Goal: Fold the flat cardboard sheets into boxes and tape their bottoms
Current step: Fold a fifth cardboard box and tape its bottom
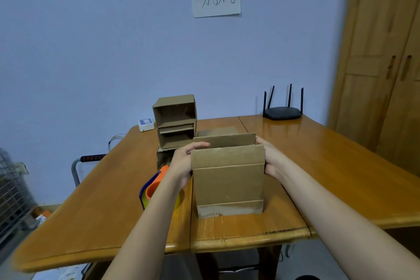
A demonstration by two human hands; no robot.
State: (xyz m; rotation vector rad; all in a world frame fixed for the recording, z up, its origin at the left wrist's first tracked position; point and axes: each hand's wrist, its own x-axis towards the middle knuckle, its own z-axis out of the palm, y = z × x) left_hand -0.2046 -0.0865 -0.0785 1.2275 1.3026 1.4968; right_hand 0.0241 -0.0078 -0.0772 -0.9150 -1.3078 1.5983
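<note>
A brown cardboard box (228,179) stands upright on the wooden table (341,166), opened into a tube with its top flaps up. My left hand (184,161) grips its left side, fingers curled over the top edge. My right hand (271,159) presses against its right side. Behind it, two folded boxes (175,120) are stacked on their sides with their openings toward me. A flat cardboard sheet (218,131) lies behind the held box. An orange and blue tape dispenser (152,186) sits under my left forearm, partly hidden.
A black router (283,112) with several antennas sits at the table's far right. A small white device (145,124) lies at the far edge. A wooden wardrobe (386,52) stands to the right. A wire rack (11,188) and a metal handle (91,158) are on the left.
</note>
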